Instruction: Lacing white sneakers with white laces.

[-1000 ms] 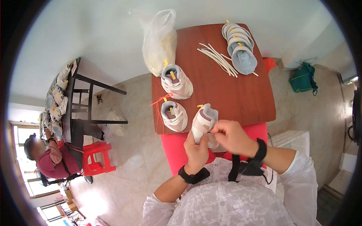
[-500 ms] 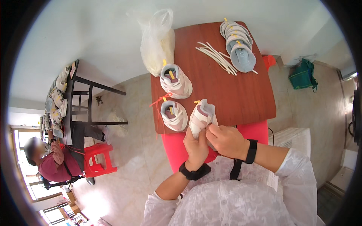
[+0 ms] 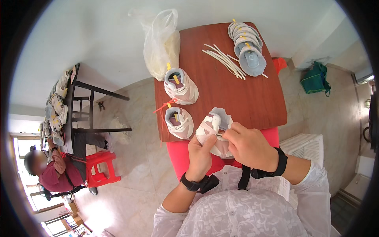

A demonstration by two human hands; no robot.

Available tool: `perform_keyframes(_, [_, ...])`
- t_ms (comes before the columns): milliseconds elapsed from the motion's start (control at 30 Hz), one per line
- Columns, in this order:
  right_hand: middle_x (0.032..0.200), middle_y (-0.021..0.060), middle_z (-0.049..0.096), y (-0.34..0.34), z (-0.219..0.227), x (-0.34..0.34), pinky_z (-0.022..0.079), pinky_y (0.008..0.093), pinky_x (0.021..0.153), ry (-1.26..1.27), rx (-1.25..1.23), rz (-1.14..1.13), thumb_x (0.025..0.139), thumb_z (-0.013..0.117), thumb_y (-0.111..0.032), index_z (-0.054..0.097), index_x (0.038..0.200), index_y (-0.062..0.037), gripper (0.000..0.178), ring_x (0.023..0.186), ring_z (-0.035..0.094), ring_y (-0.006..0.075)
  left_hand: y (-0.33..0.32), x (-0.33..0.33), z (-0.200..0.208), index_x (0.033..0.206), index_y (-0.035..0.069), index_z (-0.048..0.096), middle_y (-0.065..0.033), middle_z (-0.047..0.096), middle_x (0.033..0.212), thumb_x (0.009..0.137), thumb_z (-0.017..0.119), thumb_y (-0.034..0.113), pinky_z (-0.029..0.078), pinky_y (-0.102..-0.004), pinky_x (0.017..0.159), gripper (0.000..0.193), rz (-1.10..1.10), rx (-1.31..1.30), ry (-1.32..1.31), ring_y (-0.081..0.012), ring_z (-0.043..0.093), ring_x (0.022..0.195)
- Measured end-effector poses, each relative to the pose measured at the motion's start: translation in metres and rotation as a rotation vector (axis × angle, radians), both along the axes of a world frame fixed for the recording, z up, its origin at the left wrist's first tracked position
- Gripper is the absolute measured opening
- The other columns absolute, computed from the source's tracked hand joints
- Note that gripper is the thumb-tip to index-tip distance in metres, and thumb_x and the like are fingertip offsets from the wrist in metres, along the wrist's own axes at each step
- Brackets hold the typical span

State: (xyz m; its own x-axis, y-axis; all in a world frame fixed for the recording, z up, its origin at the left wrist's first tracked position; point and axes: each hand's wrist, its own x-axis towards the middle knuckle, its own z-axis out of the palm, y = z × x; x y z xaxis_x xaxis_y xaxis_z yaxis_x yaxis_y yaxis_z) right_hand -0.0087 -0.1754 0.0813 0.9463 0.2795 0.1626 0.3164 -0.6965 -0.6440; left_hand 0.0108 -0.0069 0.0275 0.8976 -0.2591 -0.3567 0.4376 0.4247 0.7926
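A small white and pink shoe (image 3: 215, 128) is gripped from below by the left hand (image 3: 200, 154), whose fingers are curled around its near side. The right hand (image 3: 248, 145) is closed on the same shoe from the right, its fingertips (image 3: 228, 132) pinched at the opening, where a thin pale lace end seems to be held, though this is too small to tell surely. The shoe is held just over the near edge of the table (image 3: 260, 98), a red-brown square top.

On the table, just left of the held shoe, a second shoe (image 3: 179, 122) is set with a red tie (image 3: 164, 106) trailing off the table's left edge. Beyond it, toward the table's far left corner, a third shoe (image 3: 181, 86) is stood, touching a clear plastic bag (image 3: 160, 43) that leans at that corner. Near the far middle of the table a bundle of white laces (image 3: 225, 62) is laid, and at the far right corner a stack of grey soles (image 3: 246, 47) is piled.

Below the table's near edge a red stool (image 3: 179, 156) is seen. Well to the left of the table, a dark table (image 3: 79, 102) lined with more shoes is stood, with another person (image 3: 51, 173) seated beside it. To the right of the table a green bag (image 3: 316, 79) is left on the floor.
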Motion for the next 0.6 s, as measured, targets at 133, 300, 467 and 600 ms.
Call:
perform_keyframes(133, [0.083,0.0115,0.052,0.002,-0.001,-0.002,0.048,0.0386,0.049,-0.023,0.052,-0.037,0.077,0.063,-0.006,0.054,0.09,-0.0023,0.016,0.058,0.059,0.0302,0.003,-0.003,0.001,0.114,-0.002,0.057,-0.0081,0.064,0.106,0.09,0.056,0.0,0.05,-0.0285,0.08,0.024,0.035,0.025,-0.028,-0.0135,0.062,0.092])
perform_keyframes(300, [0.079,0.0085,0.052,0.006,-0.009,0.0,0.047,0.0382,0.049,-0.044,0.21,-0.144,0.079,0.065,-0.01,0.058,0.087,-0.0058,0.011,0.058,0.058,0.0285,0.0,-0.007,0.006,0.113,-0.003,0.057,-0.0083,0.065,0.106,0.089,0.057,0.001,0.05,-0.0274,0.079,0.024,0.003,0.057,-0.027,-0.0124,0.062,0.091])
perform_keyframes(467, [0.08,0.0082,0.053,0.006,-0.003,0.0,0.045,0.035,0.049,-0.026,0.119,-0.145,0.08,0.066,-0.01,0.061,0.084,-0.0046,0.008,0.059,0.057,0.0259,-0.001,-0.01,0.007,0.113,-0.003,0.058,-0.0085,0.065,0.106,0.09,0.058,0.002,0.051,-0.0275,0.08,0.023,0.013,-0.006,-0.027,-0.0126,0.062,0.091])
perform_keyframes(600, [0.077,0.0072,0.05,0.005,-0.004,0.001,0.046,0.0366,0.048,-0.071,0.088,-0.126,0.08,0.065,-0.011,0.058,0.083,-0.0068,0.009,0.056,0.057,0.0271,0.0,-0.01,0.006,0.113,-0.003,0.058,-0.0081,0.065,0.106,0.091,0.059,0.004,0.051,-0.0276,0.08,0.023,0.001,-0.036,-0.029,-0.0125,0.062,0.091])
